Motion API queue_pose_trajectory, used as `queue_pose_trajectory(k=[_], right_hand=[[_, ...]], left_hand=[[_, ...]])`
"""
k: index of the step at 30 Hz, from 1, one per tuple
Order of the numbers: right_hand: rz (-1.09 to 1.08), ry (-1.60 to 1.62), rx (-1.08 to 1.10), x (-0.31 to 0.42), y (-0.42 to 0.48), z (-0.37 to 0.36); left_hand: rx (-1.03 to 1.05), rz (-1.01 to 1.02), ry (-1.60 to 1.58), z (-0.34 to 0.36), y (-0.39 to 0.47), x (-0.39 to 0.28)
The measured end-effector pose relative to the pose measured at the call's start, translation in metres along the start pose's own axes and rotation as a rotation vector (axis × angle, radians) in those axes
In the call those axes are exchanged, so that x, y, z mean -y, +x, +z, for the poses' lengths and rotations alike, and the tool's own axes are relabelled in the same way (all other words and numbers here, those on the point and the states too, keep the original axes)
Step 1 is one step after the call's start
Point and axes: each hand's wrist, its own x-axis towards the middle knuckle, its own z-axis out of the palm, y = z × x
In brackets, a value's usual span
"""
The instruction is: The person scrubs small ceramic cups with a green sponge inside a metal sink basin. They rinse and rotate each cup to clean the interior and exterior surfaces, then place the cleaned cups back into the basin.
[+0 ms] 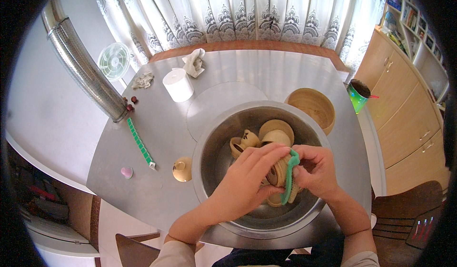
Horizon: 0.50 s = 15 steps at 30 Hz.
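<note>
Over a large stainless steel basin [210, 160], my left hand [246, 174] grips a tan round vessel [273, 176], its opening partly hidden by my fingers. My right hand [317, 170] pinches a tan, rough-textured pad with green edging [288, 181], which lies against the vessel. Below and beyond my hands, several tan pieces of a tea set sit in the basin. Among them are a small pot with dark markings [248, 139] and a round-based cup or bowl [276, 129]. Other pieces are hidden under my hands.
Left of the basin, a small tan cup [182, 170] lies upside down. Behind the basin's right rim stands a larger tan bowl [310, 106]. A paper roll [177, 85], crumpled tissue [194, 63], a green segmented strip [139, 142] and a pink cup-shaped item [126, 172] lie on the metal table [171, 124].
</note>
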Motion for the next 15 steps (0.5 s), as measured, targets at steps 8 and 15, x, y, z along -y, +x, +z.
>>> queue_pose_trajectory(k=[8,15], right_hand=[[-0.271,-0.395,0.173,0.007,0.004,-0.005],[-0.363,-0.356,0.119,-0.004,0.002,-0.006]], left_hand=[[0.012,-0.33,-0.51,-0.002,-0.003,0.005],[0.009,-0.388,-0.669,-0.005,-0.002,0.008]])
